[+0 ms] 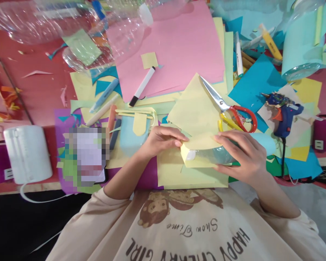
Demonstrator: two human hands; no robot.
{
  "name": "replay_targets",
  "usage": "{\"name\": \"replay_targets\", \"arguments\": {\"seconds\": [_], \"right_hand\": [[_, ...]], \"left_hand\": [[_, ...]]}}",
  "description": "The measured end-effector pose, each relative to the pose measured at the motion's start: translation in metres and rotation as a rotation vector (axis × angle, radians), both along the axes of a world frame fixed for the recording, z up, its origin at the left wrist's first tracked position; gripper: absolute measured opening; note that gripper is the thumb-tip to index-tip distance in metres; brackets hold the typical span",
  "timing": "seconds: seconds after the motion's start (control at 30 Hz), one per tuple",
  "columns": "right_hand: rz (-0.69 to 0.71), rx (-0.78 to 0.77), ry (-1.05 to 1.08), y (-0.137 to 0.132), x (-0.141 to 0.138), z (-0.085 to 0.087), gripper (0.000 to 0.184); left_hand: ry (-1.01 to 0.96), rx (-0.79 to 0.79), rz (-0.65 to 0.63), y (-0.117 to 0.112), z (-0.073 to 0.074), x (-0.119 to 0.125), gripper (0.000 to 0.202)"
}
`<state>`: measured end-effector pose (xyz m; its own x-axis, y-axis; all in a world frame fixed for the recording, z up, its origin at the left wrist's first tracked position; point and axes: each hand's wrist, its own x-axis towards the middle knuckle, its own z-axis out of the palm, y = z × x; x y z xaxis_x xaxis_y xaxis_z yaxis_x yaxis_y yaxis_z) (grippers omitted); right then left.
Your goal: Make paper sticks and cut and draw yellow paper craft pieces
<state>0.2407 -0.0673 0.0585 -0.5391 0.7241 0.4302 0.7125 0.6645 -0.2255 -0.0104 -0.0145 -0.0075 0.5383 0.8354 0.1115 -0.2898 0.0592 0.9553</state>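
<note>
My right hand (240, 154) is wrapped around a clear plastic bottle (220, 156) lying on its side, its white cap pointing left. A piece of yellow paper (199, 143) is curled over the bottle's neck end. My left hand (163, 141) presses the paper's edge down onto the bottle with closed fingers. Both hands work just above a larger yellow sheet (184, 174) at the near edge of the table.
Red-handled scissors (228, 105) lie just behind the bottle. A blue glue gun (284, 112) rests to the right. A black-capped marker (142, 86) lies on a pink sheet (176, 47). Clear bottles (43, 18), a white roll (27, 154) and coloured paper scraps lie around.
</note>
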Motion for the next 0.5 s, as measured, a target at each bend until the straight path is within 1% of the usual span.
{"name": "replay_targets", "arguments": {"seconds": [0.13,0.33,0.5], "right_hand": [[-0.003,0.009,0.017,-0.0028,0.0016,-0.0025,0.040],[0.008,0.023,0.029,-0.0051,0.0043,-0.0061,0.045],[-0.020,-0.019,0.025,-0.0077,0.0042,-0.0037,0.047]], "left_hand": [[0.013,-0.058,0.014,-0.0026,-0.0011,-0.0012,0.014],[0.041,-0.042,0.066,-0.0035,0.0012,0.0017,0.009],[0.058,-0.026,0.080,-0.0055,0.0017,0.0015,0.008]]}}
